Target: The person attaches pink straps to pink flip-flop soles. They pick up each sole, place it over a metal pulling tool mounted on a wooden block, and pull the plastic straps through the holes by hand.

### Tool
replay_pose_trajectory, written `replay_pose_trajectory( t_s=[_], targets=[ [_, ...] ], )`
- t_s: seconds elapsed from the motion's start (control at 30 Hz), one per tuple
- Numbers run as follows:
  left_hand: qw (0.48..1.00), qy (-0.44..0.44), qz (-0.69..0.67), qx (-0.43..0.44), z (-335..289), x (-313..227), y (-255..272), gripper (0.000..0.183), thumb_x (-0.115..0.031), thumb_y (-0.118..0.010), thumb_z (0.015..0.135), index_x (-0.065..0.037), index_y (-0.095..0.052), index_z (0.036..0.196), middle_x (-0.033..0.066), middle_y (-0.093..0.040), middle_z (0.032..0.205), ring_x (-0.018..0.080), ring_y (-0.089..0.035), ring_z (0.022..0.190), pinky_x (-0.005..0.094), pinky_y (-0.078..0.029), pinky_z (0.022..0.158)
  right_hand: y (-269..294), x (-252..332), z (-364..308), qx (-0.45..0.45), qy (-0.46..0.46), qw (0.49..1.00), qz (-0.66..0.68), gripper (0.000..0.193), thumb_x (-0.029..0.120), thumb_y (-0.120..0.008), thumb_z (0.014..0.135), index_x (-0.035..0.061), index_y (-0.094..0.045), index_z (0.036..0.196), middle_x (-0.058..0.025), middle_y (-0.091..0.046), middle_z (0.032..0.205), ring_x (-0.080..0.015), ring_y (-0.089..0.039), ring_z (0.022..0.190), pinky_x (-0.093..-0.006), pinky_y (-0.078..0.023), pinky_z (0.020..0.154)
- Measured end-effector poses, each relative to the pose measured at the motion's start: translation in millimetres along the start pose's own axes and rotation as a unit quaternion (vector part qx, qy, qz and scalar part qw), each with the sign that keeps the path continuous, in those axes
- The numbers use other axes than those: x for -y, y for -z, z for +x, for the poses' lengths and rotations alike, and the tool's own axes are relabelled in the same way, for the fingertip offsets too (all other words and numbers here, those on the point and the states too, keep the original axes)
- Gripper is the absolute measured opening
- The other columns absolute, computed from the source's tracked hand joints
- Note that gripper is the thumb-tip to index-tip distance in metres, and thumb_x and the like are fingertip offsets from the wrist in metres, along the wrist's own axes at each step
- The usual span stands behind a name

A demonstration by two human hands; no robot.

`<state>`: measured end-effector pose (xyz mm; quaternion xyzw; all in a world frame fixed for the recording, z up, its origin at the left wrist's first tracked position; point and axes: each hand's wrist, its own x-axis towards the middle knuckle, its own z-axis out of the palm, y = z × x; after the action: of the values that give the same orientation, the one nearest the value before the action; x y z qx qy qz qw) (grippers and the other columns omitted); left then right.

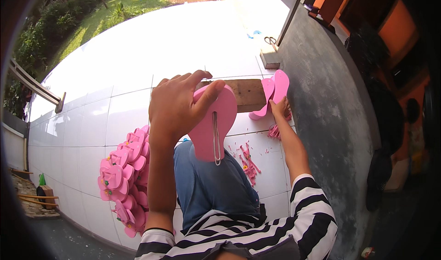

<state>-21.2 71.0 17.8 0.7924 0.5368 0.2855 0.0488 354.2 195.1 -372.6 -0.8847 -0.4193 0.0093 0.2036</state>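
My left hand (173, 105) grips a pink flip-flop sole (202, 131) by its wide end, thumb on the face and fingers over the top. A thin looped metal wire (217, 140) comes out of the sole's middle and runs down its face past the narrow end. Behind the sole stands a wooden block (250, 94). To the right, my right hand (281, 107) is closed at the lower end of a pink sole (280, 83), beside a stack of more soles (262, 113). Its fingers are partly hidden.
Finished pink flip-flops (124, 168) are heaped on the white tiles at left. Pink straps (249, 166) with small flowers and scraps lie right of my knee; another strap bundle (274, 132) lies below my right hand. Scissors (270, 41) rest on a grey block (270, 58) by the wall.
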Motion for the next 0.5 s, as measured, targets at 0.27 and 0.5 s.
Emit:
replay_pose_trajectory(
  t_s=[0.27,0.5],
  targets=[
    [1.000,0.011,-0.001,0.003,0,2,-1,0.046,-0.046,-0.040,0.099,-0.012,-0.070,0.105,0.0061,-0.071,0.076,0.0275,-0.067,0.079,0.0380,-0.047,0.082,1,2,22,0.036,-0.120,0.992,-0.012,0.080,0.048,-0.080,0.070,-0.0025,-0.051,0.125,-0.0179,-0.049,0.133,-0.0353,-0.046,0.125,-0.0459,-0.045,0.099],
    [0.996,0.038,-0.082,-0.010,-5,2,2,0.056,-0.055,-0.051,0.095,-0.008,-0.062,0.123,0.0094,-0.073,0.097,0.0270,-0.066,0.102,0.0381,-0.044,0.092,83,0,-63,0.227,-0.258,0.515,0.785,0.058,0.036,-0.077,0.074,0.0111,-0.058,0.123,-0.0045,-0.056,0.109,-0.0196,-0.054,0.102,-0.0349,-0.046,0.079]
  ],
)
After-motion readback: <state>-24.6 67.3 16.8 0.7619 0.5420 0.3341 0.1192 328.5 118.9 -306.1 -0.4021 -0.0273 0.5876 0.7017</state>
